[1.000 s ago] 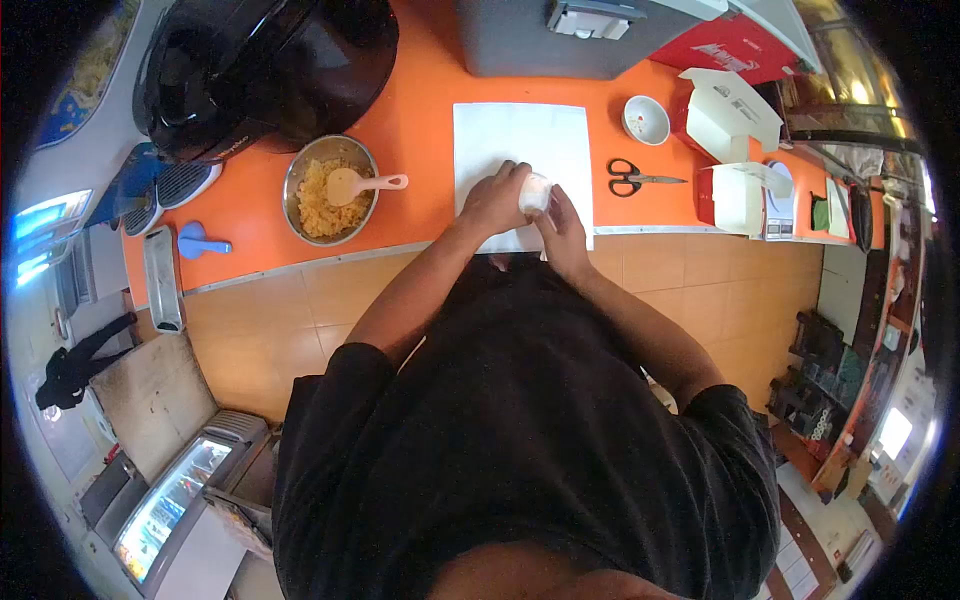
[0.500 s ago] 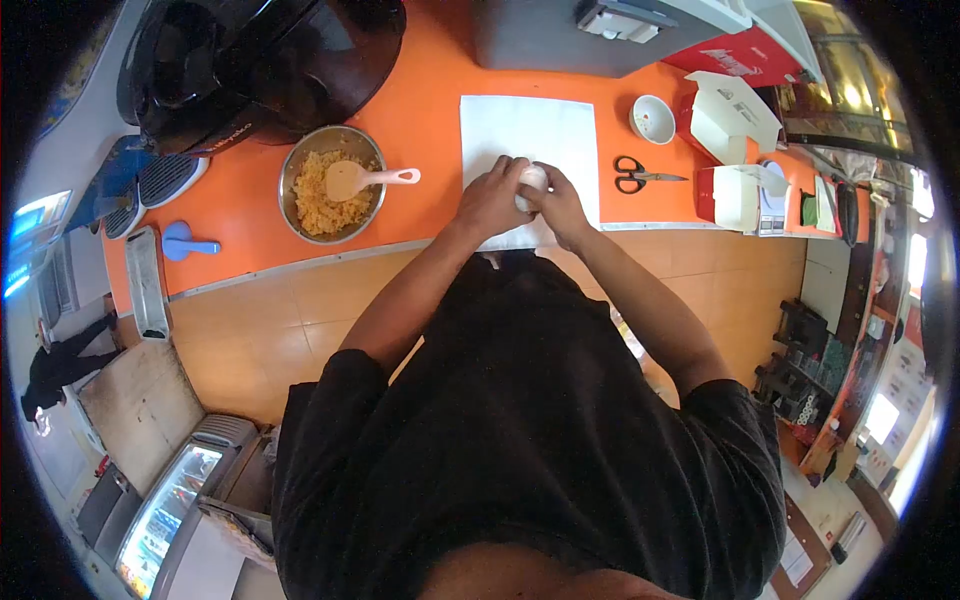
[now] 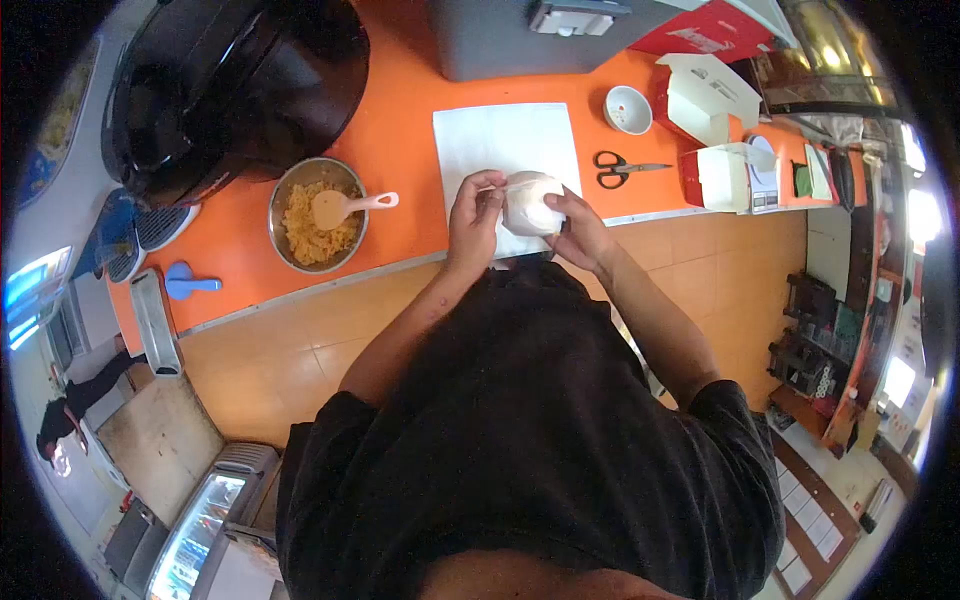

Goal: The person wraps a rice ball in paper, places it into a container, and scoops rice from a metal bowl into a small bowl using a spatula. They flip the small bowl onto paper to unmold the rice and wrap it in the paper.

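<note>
Over the near part of a white sheet, I hold a rounded white bundle between both hands. It looks wrapped in thin paper or film; what is inside cannot be made out. My left hand is closed at its left side, thumb and fingers pinching the edge near the top. On the other side, my right hand grips the bundle with the thumb on top and fingers underneath. The sheet lies flat on the orange counter.
Left of the sheet stands a metal bowl of orange-coloured rice with a pale paddle. Black scissors, a small white bowl and opened red-and-white boxes are at right. A blue paddle lies far left. A large black appliance stands behind.
My hands have moved apart from their close wrap, so more of the white bundle shows, and it appears larger. The view has shifted slightly.
</note>
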`<state>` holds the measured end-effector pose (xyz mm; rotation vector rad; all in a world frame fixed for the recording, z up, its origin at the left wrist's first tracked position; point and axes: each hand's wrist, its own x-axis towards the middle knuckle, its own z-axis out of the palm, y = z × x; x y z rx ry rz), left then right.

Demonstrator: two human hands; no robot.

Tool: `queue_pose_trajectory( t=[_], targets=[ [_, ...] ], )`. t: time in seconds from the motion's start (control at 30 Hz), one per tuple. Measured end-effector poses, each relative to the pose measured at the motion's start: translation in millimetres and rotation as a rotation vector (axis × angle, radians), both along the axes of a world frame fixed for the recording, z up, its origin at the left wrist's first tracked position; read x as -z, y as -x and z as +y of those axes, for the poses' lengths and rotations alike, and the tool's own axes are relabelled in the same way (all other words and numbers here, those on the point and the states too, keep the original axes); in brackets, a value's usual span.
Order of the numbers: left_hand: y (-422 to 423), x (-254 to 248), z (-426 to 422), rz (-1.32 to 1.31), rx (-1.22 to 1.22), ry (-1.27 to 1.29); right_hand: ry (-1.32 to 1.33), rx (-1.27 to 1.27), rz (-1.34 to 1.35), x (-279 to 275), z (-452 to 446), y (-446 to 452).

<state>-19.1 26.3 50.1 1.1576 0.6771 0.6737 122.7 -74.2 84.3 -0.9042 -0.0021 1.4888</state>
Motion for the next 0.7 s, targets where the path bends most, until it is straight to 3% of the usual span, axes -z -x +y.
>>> queue_pose_trajectory(
  t=[0.03, 0.13, 0.23, 0.37, 0.5, 0.63, 0.7],
  targets=[
    [-8.2, 1.9, -8.0, 0.002, 0.009, -0.001, 0.017, 0.011, 0.02, -4.7, -6.7, 0.7],
    [-36.9, -0.9, -24.7, -0.1, -0.159, 0.536, -0.016, 0.084, 0.042, -5.3, -23.4, -6.4],
    [-58.9, -14.3, -37.0, -0.028, -0.008, 0.687, -0.009, 0.17, 0.017, -10.9, -42.8, -19.8],
    [-94.2, -29.4, -64.8, -0.053, 0.111, 0.77, -0.008, 0.288, -0.019, -8.0, -74.1, -46.4],
    [-146.6, -27.9, -101.0, 0.019, 0.247, 0.582, 0.031, 0.384, -0.02, -13.9, -117.3, -88.6],
    [-213.7, -25.2, -144.7, 0.118, 0.396, 0.62, 0.202, 0.187, -0.169, -31.7, -174.4, -166.3],
    [-256.0, -26.6, -161.1, 0.137, 0.458, 0.607, 0.205, -0.03, -0.466, -26.6, -205.3, -213.4]
  ],
)
